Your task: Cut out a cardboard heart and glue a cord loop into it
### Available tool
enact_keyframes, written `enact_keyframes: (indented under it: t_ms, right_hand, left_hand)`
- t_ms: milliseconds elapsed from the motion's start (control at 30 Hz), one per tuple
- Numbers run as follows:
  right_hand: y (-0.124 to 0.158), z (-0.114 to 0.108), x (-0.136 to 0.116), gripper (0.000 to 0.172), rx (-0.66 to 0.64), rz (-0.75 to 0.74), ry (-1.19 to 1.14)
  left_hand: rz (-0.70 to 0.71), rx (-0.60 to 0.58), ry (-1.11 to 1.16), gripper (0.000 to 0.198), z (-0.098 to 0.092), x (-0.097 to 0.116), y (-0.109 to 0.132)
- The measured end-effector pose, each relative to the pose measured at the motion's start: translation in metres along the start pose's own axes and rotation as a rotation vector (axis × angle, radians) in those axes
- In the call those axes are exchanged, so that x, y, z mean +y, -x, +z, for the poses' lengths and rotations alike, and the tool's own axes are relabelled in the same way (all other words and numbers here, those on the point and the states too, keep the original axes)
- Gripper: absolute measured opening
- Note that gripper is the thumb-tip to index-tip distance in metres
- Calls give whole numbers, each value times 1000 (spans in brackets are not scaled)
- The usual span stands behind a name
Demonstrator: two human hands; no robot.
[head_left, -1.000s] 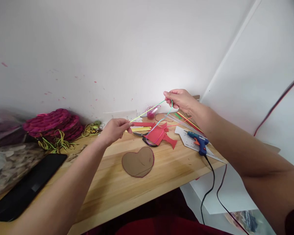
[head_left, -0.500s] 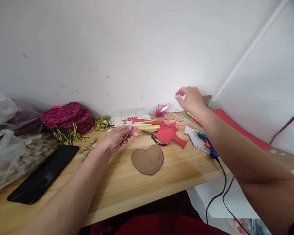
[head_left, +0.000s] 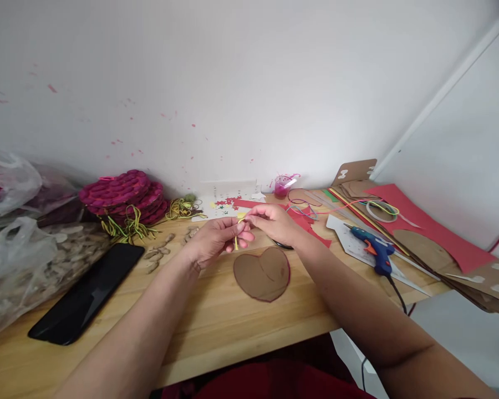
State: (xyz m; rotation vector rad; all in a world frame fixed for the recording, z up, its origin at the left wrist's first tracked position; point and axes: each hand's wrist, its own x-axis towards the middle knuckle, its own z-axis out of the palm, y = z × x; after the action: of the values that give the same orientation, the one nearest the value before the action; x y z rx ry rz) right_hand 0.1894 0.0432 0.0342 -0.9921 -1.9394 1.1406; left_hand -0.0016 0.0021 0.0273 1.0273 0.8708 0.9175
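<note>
Above the wooden table, my left hand pinches a thin yellow strip, whose lower end hangs below the fingers. My right hand meets it from the right, thumb and finger closed on the strip's upper part. Whether the strip is paper or cord I cannot make out. Just below the hands, a brown cardboard heart with a dark pink outline lies flat. Behind my right wrist are red paper scraps and scissors, mostly hidden.
To the right, a blue glue gun rests on a white card, near red paper and coloured strips. On the left are a black phone, a bag of peanut shells and braided magenta rounds.
My right hand has come down and left from above the coloured strips to meet my left hand at the yellow strip. The strand it held lies among the others. The view has shifted slightly.
</note>
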Motion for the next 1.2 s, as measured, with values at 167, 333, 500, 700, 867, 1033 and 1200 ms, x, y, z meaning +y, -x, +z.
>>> enact_keyframes:
  t_ms: [167, 333, 500, 700, 867, 1033, 1200]
  right_hand:
    - [4, 3, 13, 23, 88, -24, -4]
    - [10, 7, 8, 22, 64, -58, 86]
    - [13, 9, 2, 27, 9, -102, 217]
    - [17, 13, 0, 28, -23, -141, 220]
    - [18, 14, 3, 29, -21, -131, 238]
    - [18, 16, 4, 30, -37, -156, 222]
    - [19, 16, 3, 28, -45, -167, 247]
  left_hand:
    - [40, 63, 101, 39, -1, 0, -3]
    - [62, 148, 224, 32, -2, 0, -5]
    - [103, 271, 236, 26, -5, -2, -7]
    - [119, 321, 260, 30, -7, -4, -10]
    - [155, 355, 275, 28, -4, -3, -9]
    - [178, 354, 298, 24, -1, -2, -9]
    - [146, 297, 317, 31, 0, 0, -8]
